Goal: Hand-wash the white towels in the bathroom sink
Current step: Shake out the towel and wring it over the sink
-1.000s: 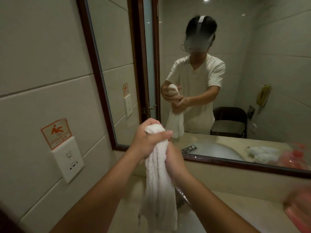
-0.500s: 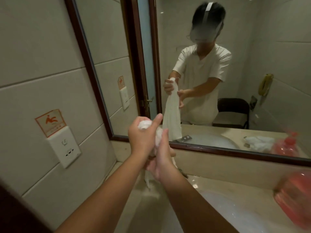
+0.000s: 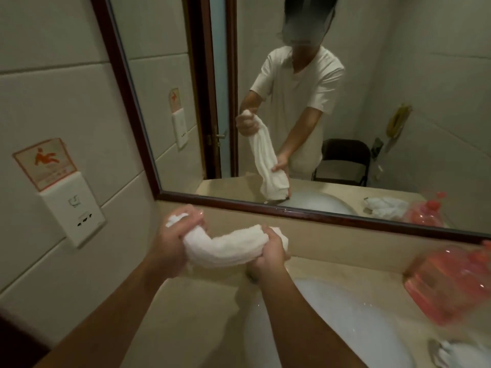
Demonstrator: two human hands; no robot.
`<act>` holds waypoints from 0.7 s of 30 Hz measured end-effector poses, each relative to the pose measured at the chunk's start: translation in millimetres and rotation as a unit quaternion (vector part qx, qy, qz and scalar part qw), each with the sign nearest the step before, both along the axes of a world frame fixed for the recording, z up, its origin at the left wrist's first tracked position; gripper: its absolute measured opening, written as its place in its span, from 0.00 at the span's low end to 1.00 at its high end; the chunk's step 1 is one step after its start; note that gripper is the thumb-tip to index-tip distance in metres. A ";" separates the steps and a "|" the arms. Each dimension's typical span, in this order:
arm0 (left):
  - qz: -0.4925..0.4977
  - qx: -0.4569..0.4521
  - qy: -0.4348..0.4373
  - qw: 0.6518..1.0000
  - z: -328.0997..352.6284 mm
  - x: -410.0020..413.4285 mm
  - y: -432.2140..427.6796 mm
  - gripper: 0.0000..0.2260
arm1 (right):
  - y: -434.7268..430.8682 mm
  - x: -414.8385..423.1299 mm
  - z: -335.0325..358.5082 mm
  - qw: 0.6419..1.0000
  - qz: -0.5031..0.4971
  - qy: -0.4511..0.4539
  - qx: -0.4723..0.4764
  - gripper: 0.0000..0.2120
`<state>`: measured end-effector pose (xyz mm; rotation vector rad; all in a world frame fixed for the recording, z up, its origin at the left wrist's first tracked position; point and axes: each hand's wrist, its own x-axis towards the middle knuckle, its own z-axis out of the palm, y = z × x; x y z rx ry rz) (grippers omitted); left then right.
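Note:
A rolled white towel (image 3: 228, 247) stretches sideways between my two hands above the left rim of the white sink (image 3: 345, 322). My left hand (image 3: 175, 237) grips its left end, with a tuft of towel poking out above the fist. My right hand (image 3: 268, 257) is closed around its right end. A second white towel (image 3: 462, 355) lies crumpled on the counter at the bottom right. The faucet is mostly hidden behind my right hand.
A pink plastic bottle (image 3: 451, 282) stands on the beige counter (image 3: 186, 314) right of the sink. A dark-framed mirror (image 3: 292, 102) fills the wall ahead. On the tiled left wall sit a white socket (image 3: 74, 211) and an orange slip-warning sticker (image 3: 43, 162).
The towel hung straight down from my raised hands a second ago. Now both hands are lower over the sink, spread apart, with the towel held sideways between them. The view tilted downward.

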<state>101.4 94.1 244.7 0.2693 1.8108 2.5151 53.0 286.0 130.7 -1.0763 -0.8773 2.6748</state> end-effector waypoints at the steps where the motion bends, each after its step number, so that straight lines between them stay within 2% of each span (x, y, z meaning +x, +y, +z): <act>1: 0.003 -0.022 0.001 1.000 -3.4 -3.7 -5.6 0.10 | -2.3 5.8 16.6 1.000 0.010 0.029 0.005 0.43; 2: 0.015 -0.056 0.013 0.998 -4.6 -8.8 -9.1 0.13 | -0.5 7.0 28.6 0.998 0.003 0.053 0.032 0.38; 4: 0.058 -0.119 0.052 0.990 -5.1 -18.1 -8.9 0.17 | 1.5 10.7 43.0 0.991 -0.005 0.092 0.100 0.37; 6: 0.077 -0.110 0.064 0.989 -0.2 -26.5 1.6 0.13 | 2.4 13.3 59.7 0.973 0.036 0.168 0.155 0.39; 9: 0.062 -0.091 0.051 0.993 4.3 -42.9 23.8 0.03 | 4.4 24.8 89.9 0.941 0.109 0.235 0.217 0.35; 11: 0.031 -0.108 0.051 0.992 6.8 -50.7 39.8 0.07 | 7.6 33.8 104.2 0.918 0.149 0.257 0.265 0.32; 15: -0.030 -0.082 0.061 0.994 7.3 -46.1 73.3 0.06 | 28.0 50.9 120.6 0.876 0.180 0.250 0.371 0.25; 19: -0.048 -0.071 0.089 0.992 6.2 -34.7 104.3 0.04 | 63.0 63.8 128.6 0.857 0.180 0.201 0.439 0.38; 21: -0.046 -0.067 0.099 0.992 6.1 -28.3 124.2 0.04 | 81.2 68.0 131.5 0.836 0.164 0.194 0.486 0.31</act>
